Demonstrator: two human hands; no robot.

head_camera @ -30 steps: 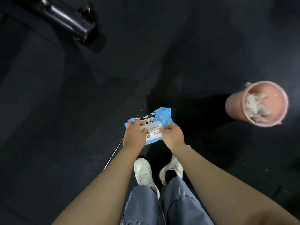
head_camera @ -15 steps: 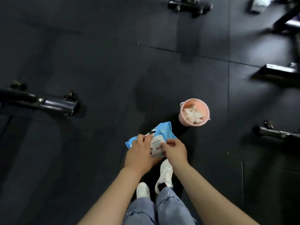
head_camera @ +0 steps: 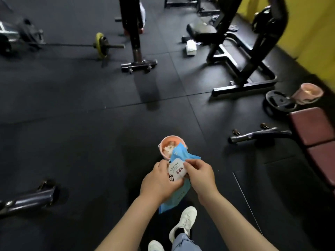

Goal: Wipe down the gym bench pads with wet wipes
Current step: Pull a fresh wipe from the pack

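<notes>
I hold a blue wet wipe pack (head_camera: 178, 192) upright in front of me. My left hand (head_camera: 159, 183) grips its left side. My right hand (head_camera: 198, 173) pinches the edge of the white lid flap (head_camera: 176, 170) on the pack's front. Just beyond the pack a pink bucket (head_camera: 167, 147) with crumpled white wipes stands on the floor. A maroon padded bench (head_camera: 315, 134) lies at the right edge. A black padded bench (head_camera: 201, 31) sits in a rack at the far right.
Black rubber floor tiles (head_camera: 90, 124) cover the room. A barbell with a yellow plate (head_camera: 100, 45) lies far left. A bench foot bar (head_camera: 259, 134) and another bar (head_camera: 29, 198) rest on the floor. A second pink bucket (head_camera: 308, 93) and weight plate (head_camera: 279, 102) stand right.
My view has lifted from the floor to the room, bringing the benches into sight. The pack has turned more upright, and my right hand has moved onto the lid flap.
</notes>
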